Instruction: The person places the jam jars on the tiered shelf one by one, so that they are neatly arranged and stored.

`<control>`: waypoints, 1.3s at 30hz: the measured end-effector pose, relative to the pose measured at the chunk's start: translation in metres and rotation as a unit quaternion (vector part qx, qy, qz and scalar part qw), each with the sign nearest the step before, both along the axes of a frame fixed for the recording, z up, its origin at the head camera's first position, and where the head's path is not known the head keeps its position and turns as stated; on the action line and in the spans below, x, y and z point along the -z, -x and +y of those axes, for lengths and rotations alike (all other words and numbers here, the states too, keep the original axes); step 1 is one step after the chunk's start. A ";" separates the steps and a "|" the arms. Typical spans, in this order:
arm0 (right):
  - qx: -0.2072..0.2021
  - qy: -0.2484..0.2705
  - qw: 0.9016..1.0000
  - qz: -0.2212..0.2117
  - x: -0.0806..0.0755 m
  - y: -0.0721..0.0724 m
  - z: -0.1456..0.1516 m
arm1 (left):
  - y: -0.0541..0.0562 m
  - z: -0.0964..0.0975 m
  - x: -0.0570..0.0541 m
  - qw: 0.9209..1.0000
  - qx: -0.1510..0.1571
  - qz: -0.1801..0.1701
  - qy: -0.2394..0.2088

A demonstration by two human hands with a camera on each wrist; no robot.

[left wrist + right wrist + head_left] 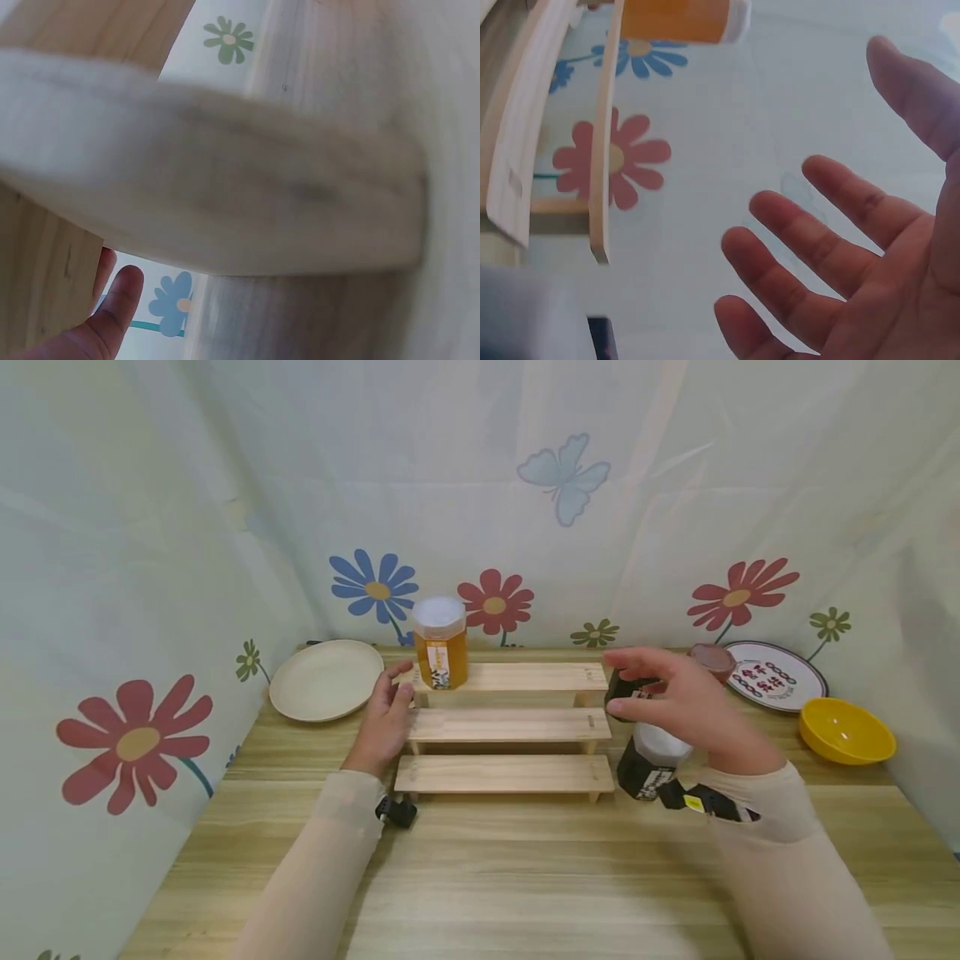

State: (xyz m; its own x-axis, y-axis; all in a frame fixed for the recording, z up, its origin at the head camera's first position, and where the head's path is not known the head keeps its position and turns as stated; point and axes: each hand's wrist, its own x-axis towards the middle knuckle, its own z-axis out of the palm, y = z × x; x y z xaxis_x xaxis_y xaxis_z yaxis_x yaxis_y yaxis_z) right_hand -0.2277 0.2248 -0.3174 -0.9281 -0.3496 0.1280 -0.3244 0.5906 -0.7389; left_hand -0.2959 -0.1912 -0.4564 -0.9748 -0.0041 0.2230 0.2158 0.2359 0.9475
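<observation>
A three-step wooden rack (502,724) stands on the table, with an amber jar (442,652) with a white lid at the left of its top step. My left hand (384,720) is at the rack's left end, fingers beside the top step; whether they touch it I cannot tell. In the left wrist view, rack wood partly hides this hand (97,322). My right hand (678,706) hovers right of the rack, fingers spread and holding nothing. Below it stands a dark jar (641,770) with a white lid. Another dark container (618,697) is partly hidden behind the fingers.
A cream plate (326,681) lies at the back left. At the back right are a reddish-brown round object (712,660), partly hidden, a white plate (806,685) with a dark rim, and a yellow bowl (847,735). A flowered curtain (480,510) hangs behind the table.
</observation>
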 end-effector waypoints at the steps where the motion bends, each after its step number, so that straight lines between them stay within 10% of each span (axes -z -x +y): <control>1: -0.002 -0.009 1.000 0.001 -0.001 -0.003 0.005 | 0.000 0.000 0.000 1.000 0.000 -0.001 0.000; 39: -0.048 -0.196 0.979 -0.036 0.016 -0.018 0.055 | -0.002 0.001 -0.001 1.000 -0.001 -0.013 0.005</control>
